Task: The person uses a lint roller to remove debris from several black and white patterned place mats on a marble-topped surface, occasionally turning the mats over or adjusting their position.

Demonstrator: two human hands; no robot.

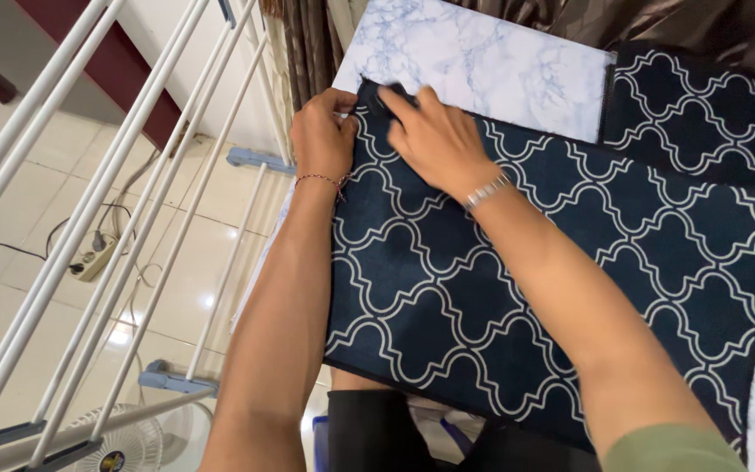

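Cloth: I see a dark navy cloth (517, 280) printed with a white lattice of curved, lantern-shaped outlines; the weave looks flat and matte. It lies spread over the marble-patterned top, covering most of it, with its near edge hanging toward my body.
Marble-patterned top: a smooth white surface (482, 61) veined in pale blue-grey; it shows bare just beyond the cloth's far corner and again at the cloth's lower right.
Left hand: my left hand (322, 135) sits at the cloth's far left corner, fingers curled in and pinching the hem there; a thin red beaded bracelet circles the wrist.
Right hand: my right hand (434, 140) lies just beside the left, palm down on the cloth, fingers stretched almost flat toward the same corner. The fingertips are blurred, so I cannot tell whether they pinch the fabric or only press it. A silvery link bracelet rides the wrist.
Second cloth part: to the right of the cloth, more of the same navy lattice fabric (701, 105) lies overlapping, a dark seam between them.
Drying rack: left of the cloth, white round metal rods (89, 218) slant in parallel, with blue-grey plastic joints.
Floor: below the rack, glossy cream tiles (10, 175) carry a power strip and cable.
Fan: a white wire-guarded fan (124, 441) sits low, left of the cloth's near edge.
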